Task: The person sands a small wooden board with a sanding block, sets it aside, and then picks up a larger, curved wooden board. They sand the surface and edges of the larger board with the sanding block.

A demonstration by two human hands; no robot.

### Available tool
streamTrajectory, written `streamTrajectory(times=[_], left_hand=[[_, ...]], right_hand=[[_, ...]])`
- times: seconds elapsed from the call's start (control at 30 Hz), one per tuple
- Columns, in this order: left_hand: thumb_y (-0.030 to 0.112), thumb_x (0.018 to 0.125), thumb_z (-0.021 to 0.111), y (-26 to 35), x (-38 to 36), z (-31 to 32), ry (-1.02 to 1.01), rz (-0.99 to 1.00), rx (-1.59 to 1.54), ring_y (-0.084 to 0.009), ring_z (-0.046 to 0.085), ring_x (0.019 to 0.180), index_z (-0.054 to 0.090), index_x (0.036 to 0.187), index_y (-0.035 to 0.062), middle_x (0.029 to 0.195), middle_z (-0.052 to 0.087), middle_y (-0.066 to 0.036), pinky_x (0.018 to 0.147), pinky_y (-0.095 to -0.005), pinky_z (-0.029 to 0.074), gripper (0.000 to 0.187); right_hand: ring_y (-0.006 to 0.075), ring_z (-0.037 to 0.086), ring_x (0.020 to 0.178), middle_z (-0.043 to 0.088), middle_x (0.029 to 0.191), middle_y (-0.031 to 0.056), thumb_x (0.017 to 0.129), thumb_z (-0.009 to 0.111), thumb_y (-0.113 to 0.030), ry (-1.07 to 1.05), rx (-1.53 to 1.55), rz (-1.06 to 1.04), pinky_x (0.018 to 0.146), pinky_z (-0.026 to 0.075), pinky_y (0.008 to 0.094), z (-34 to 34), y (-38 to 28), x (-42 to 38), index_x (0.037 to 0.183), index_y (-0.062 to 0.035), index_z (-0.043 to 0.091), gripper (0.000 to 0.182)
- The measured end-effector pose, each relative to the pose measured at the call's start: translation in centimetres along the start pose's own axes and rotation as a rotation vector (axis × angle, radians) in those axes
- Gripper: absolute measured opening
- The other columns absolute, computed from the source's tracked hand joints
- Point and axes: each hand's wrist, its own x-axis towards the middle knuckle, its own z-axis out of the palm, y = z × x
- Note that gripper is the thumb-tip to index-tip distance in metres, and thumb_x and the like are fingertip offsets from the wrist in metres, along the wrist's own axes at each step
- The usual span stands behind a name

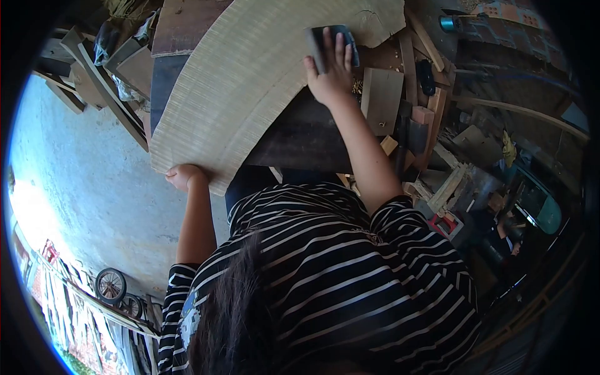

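Observation:
A broad, curved wooden board [228,81] with pale, striped grain lies across a dark workbench [300,140]. My left hand [186,177] is closed round the board's near left end, with some fingers hidden at the edge. Farther up, my right hand [331,78] lies over a dark grey piece of sandpaper [320,53] on the board near its inner curved edge. The fingers of that hand are stretched across the sandpaper, and the thumb sits by its left side. The sandpaper's underside is hidden.
To the right, a flat wooden piece [382,94], wood blocks [422,119] and shavings crowd the bench. Curved offcuts [103,81] lean at upper left. A spoked wheel [110,285] stands beyond the concrete floor [119,194]. Another person [500,234] is at far right.

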Motion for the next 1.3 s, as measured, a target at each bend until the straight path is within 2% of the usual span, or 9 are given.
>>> streamTrajectory(times=[0.1,0.13,0.2,0.27,0.5,0.83,1.07,1.23,1.3], left_hand=[[0.034,0.096,0.021,-0.2,0.1,0.2,0.025,0.011,-0.007,-0.0439,0.052,0.111,0.045,0.127,-0.004,0.122,0.053,-0.028,0.094,-0.0464,0.043,0.054],[0.034,0.096,0.021,-0.5,0.3,0.5,0.027,0.005,-0.004,-0.0439,0.052,0.111,0.045,0.127,-0.004,0.122,0.053,-0.028,0.094,-0.0464,0.043,0.054],[0.034,0.096,0.022,-0.8,0.8,0.7,0.029,0.018,-0.008,-0.0443,0.052,0.109,0.045,0.127,-0.0038,0.121,0.054,-0.028,0.093,-0.0468,0.043,0.054],[0.034,0.096,0.022,-0.6,0.6,0.5,0.03,0.005,-0.012,-0.0442,0.052,0.11,0.045,0.127,-0.0038,0.121,0.054,-0.028,0.094,-0.0467,0.043,0.054],[0.035,0.096,0.022,-0.8,0.7,0.6,0.03,0.022,-0.023,-0.0441,0.05,0.112,0.046,0.126,-0.0038,0.123,0.052,-0.028,0.095,-0.0464,0.041,0.055],[0.034,0.095,0.022,0.0,0.1,0.2,0.007,-0.008,-0.011,-0.045,0.05,0.111,0.046,0.125,-0.0046,0.122,0.052,-0.029,0.094,-0.0473,0.041,0.054],[0.034,0.096,0.022,0.3,-0.4,-0.2,0.022,0.034,-0.047,-0.0448,0.049,0.113,0.044,0.126,-0.0052,0.123,0.051,-0.03,0.094,-0.0463,0.041,0.055],[0.035,0.096,0.022,-0.1,0.0,0.1,0.012,0.028,-0.028,-0.0445,0.049,0.113,0.044,0.127,-0.0049,0.123,0.052,-0.029,0.095,-0.0461,0.041,0.055],[0.035,0.096,0.022,-0.2,0.1,0.2,0.019,0.019,-0.035,-0.0444,0.049,0.113,0.043,0.128,-0.0046,0.124,0.051,-0.029,0.096,-0.0462,0.041,0.055]], right_hand=[[0.0355,0.005,0.141,0.009,0.155,0.0106,0.097,0.025,-0.047,0.113,-0.012,0.147,0.114,0.002,0.0481,-3.3,9.7,5.3,0.147,-0.0151,0.02,0.059],[0.0324,-0.004,0.142,-0.007,0.155,0.0126,0.095,0.019,-0.057,-0.212,-0.238,0.534,0.115,0.003,0.0456,-6.5,8.7,7.1,0.149,-0.0117,-0.001,0.073],[0.0358,0.002,0.142,0.001,0.154,0.0173,0.096,0.024,-0.053,-0.208,-0.209,0.617,0.114,0.005,0.0469,-6.7,7.4,7.9,0.148,-0.0076,0.005,0.072],[0.038,0.007,0.141,0.011,0.154,0.0131,0.097,0.026,-0.048,0.243,-0.142,0.119,0.113,0.001,0.0511,0.3,8.0,5.3,0.147,-0.0172,0.02,0.059],[0.0252,0.014,0.142,0.014,0.155,0.0022,0.094,0.031,-0.053,-0.373,0.192,-0.363,0.114,0.005,0.0471,3.6,-13.8,-10.4,0.147,-0.033,0.018,0.059],[0.0318,0.009,0.142,0.016,0.154,0.007,0.097,0.025,-0.05,0.143,-0.05,-0.081,0.114,0.004,0.0465,-1.5,7.3,4.4,0.145,-0.0149,0.026,0.06],[0.0456,0.011,0.138,0.017,0.151,0.0177,0.095,0.036,-0.045,0.18,0.266,-0.067,0.108,0.008,0.0608,2.9,-4.1,-4.1,0.144,-0.0088,0.029,0.061],[0.0304,0.011,0.142,0.014,0.155,0.0055,0.095,0.028,-0.052,-0.404,0.292,-0.35,0.113,0.003,0.0482,3.7,-12.2,-12.8,0.147,-0.0324,0.021,0.056],[0.0282,0.011,0.142,0.015,0.155,0.0034,0.095,0.028,-0.052,-0.288,0.085,-0.419,0.114,0.003,0.0467,4.1,-10.9,-12.2,0.147,-0.0329,0.022,0.055]])
